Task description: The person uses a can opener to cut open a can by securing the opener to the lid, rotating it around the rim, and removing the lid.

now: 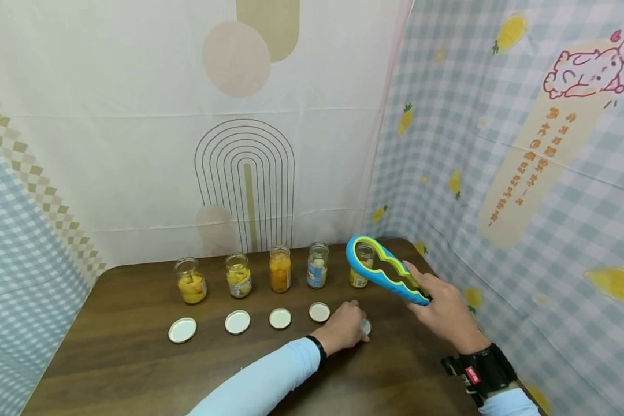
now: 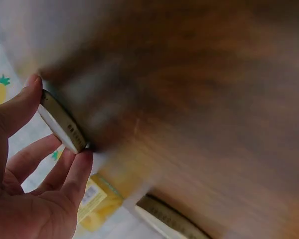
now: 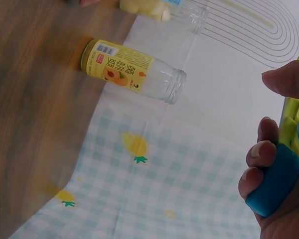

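Note:
My left hand (image 1: 345,328) pinches a round jar lid (image 2: 62,122) by its rim between thumb and fingertips, white inner side toward the palm, low over the table. My right hand (image 1: 444,309) grips a blue and green jar opener (image 1: 390,271) by its handles, raised in front of the rightmost jar. That glass jar (image 3: 132,72), lidless with a yellow peach label, stands behind the opener, which partly covers it in the head view. Left of the held lid lies another lid (image 1: 319,312), white side up.
Several more open jars stand in a row along the back: yellow fruit (image 1: 191,287), a labelled jar (image 1: 238,277), orange fruit (image 1: 279,270) and a blue-labelled jar (image 1: 317,268). White lids (image 1: 182,330) lie before them on the brown table (image 1: 135,370). Cloth curtains (image 1: 135,173) hang behind and beside.

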Motion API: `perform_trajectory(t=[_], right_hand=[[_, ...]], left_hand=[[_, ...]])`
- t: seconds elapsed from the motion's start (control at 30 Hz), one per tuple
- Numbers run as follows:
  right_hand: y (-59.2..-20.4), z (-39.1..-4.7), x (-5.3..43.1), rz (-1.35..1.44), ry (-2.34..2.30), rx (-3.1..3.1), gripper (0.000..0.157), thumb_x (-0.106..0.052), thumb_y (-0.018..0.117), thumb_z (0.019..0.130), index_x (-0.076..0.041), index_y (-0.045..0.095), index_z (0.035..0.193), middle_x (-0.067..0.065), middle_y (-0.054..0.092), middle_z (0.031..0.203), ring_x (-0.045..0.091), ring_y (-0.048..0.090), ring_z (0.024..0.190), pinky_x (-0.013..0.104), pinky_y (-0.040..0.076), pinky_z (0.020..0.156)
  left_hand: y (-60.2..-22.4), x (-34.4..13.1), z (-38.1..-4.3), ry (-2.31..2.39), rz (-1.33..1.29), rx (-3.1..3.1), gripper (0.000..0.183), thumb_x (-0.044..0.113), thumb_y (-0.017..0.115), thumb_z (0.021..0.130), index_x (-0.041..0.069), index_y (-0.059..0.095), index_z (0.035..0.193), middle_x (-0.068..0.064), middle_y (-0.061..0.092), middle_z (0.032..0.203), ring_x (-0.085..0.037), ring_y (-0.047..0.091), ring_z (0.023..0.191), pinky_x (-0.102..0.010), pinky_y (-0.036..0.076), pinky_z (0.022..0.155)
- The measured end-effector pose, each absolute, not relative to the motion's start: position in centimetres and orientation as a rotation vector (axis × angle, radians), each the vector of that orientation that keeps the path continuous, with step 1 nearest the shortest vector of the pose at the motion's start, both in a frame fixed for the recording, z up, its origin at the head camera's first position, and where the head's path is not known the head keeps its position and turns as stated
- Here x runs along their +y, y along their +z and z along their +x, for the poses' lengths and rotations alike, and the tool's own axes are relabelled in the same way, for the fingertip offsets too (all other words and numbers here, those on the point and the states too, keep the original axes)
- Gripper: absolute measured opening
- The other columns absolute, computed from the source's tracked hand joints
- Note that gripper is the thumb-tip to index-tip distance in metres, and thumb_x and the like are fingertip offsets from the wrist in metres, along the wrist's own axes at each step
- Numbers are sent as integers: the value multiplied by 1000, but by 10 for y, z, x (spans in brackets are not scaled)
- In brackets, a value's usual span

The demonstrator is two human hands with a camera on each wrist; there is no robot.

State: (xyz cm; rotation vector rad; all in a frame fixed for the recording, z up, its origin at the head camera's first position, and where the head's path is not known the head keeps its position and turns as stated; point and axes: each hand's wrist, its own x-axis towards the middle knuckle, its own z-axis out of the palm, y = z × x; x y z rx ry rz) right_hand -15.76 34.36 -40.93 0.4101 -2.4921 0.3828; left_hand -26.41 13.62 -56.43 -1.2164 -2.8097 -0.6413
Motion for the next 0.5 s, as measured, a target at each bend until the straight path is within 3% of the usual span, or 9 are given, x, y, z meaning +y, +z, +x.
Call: perform_trajectory(t=[0.17, 0.4, 0.5], right_hand=[[-407, -157, 344, 408, 363, -2489, 86, -5, 90, 79, -17, 56, 157, 0, 68, 87, 5, 40, 70, 23, 34, 64], [-409, -160, 341, 408, 348, -2472, 84, -6, 91, 77, -14, 58, 154, 3, 70, 88, 7, 42, 69, 24, 36, 64], [-412, -159, 342, 394, 375, -2478, 84, -6, 91, 78, -14, 58, 155, 5, 72, 91, 7, 45, 71, 24, 37, 64]], left_hand=[[-578, 160, -281, -571, -1178, -2791, 43, 51, 88, 85, 19, 83, 115, 9, 80, 107, -12, 56, 99, -28, 46, 86], [-522, 158, -265, -667, -841, -3093, 53, 49, 87, 88, 22, 77, 133, -11, 62, 140, -27, 55, 113, -46, 60, 94], [-520, 157, -266, -705, -836, -3108, 54, 47, 88, 88, 21, 76, 133, -12, 60, 145, -29, 55, 119, -50, 59, 98]])
